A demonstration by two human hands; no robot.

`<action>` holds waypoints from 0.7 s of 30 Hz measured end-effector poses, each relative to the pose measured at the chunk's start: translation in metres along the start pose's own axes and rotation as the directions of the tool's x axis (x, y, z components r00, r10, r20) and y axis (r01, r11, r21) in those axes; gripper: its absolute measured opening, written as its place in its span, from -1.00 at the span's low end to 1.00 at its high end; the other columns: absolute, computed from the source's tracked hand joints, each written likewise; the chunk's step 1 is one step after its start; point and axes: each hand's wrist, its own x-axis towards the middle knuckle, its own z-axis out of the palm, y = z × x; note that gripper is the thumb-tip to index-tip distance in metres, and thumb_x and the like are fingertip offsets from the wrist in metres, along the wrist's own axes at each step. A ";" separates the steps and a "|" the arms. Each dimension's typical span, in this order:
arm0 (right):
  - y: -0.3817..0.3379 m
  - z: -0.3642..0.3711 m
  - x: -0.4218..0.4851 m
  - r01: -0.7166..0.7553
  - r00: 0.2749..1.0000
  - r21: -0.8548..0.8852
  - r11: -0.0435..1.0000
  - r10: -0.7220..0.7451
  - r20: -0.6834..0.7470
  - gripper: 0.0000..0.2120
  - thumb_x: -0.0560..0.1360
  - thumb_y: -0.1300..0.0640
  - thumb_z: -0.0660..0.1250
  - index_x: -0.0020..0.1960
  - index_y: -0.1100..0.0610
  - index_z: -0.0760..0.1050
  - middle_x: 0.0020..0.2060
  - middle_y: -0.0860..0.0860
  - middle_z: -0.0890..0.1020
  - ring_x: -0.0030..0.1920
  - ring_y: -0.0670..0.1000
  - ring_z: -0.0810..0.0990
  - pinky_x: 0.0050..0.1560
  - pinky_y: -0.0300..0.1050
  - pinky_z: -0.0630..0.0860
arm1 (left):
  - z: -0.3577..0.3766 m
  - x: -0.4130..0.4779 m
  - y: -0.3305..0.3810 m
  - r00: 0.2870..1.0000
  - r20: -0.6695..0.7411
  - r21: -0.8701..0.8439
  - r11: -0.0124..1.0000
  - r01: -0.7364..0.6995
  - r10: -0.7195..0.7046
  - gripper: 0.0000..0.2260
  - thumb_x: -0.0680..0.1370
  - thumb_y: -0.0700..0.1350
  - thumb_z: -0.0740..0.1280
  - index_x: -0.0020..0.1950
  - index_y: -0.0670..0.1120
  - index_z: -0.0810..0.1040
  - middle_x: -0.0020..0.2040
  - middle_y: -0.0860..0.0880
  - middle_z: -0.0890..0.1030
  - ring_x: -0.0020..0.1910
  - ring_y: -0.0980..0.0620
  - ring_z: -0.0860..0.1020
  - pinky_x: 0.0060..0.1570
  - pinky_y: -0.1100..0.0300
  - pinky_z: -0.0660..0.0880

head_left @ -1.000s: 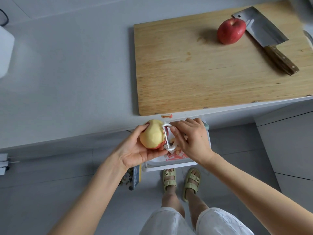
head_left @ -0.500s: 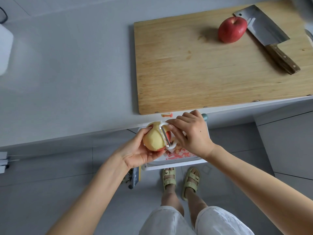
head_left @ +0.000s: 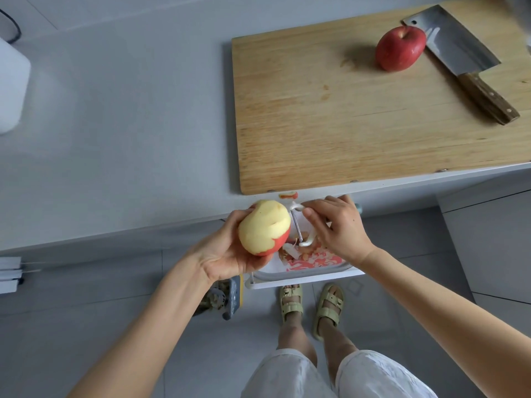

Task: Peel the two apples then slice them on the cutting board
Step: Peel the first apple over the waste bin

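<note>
My left hand [head_left: 227,254] cups a mostly peeled apple [head_left: 263,226], pale yellow with a patch of red skin at its lower right. It is held in front of the counter edge, over a bin. My right hand [head_left: 337,228] grips a white peeler [head_left: 300,225], whose blade stands just right of the apple, a small gap between them. A whole red apple [head_left: 399,48] lies at the far right of the wooden cutting board [head_left: 330,119]. A cleaver [head_left: 459,60] with a wooden handle rests beside it.
A white bin [head_left: 304,267] holding red peelings sits on the floor below my hands. A scrap of peel [head_left: 288,195] lies on the grey counter [head_left: 115,124] by the board's near edge. A white object [head_left: 11,87] stands at the far left.
The peeler has come off the apple and now stands just right of it. My left hand has turned the apple, so more peeled flesh faces up.
</note>
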 end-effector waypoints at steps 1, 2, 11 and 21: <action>-0.005 -0.003 0.003 -0.009 1.000 0.028 1.000 0.010 -0.015 -0.71 0.54 0.04 0.20 -0.07 0.17 0.65 -0.39 -0.18 0.52 -0.38 -0.06 0.47 -0.25 0.08 0.40 | -0.001 0.001 0.000 1.000 -0.011 0.011 1.000 -0.013 0.013 -0.46 -0.05 -0.04 0.69 -0.17 -0.23 0.70 -0.19 -0.24 0.64 -0.32 -0.11 0.63 -0.43 0.09 0.60; -0.011 -0.007 0.006 -0.006 1.000 0.048 0.999 0.007 -0.025 -0.72 0.54 0.05 0.20 -0.06 0.17 0.65 -0.40 -0.20 0.46 -0.38 -0.07 0.44 -0.25 0.09 0.40 | -0.003 0.002 -0.001 1.000 -0.019 0.016 1.000 -0.019 0.019 -0.49 -0.03 -0.04 0.69 -0.18 -0.22 0.71 -0.18 -0.24 0.65 -0.31 -0.10 0.64 -0.41 0.09 0.60; -0.017 -0.010 0.015 0.195 0.980 -0.159 0.968 -0.200 -0.014 -0.76 0.54 0.07 0.25 -0.13 0.14 0.64 -0.39 -0.06 0.61 -0.40 0.05 0.51 -0.28 -0.01 0.38 | -0.005 0.005 -0.003 0.990 -0.138 0.016 1.000 -0.012 0.014 -0.61 0.33 0.04 0.38 0.02 -0.21 0.58 -0.17 -0.26 0.64 -0.30 -0.12 0.64 -0.40 0.08 0.60; -0.032 0.014 -0.005 -0.721 0.618 0.673 0.163 0.590 0.519 -0.70 0.62 0.00 0.11 -0.02 0.07 0.60 -0.43 -0.10 0.60 -0.36 -0.06 0.58 -0.37 -0.24 0.49 | 0.010 0.017 -0.013 0.988 -0.131 -0.134 0.986 -0.098 0.080 -0.45 0.34 0.08 0.41 0.23 -0.21 0.51 0.06 -0.27 0.59 -0.14 -0.15 0.63 -0.25 0.05 0.63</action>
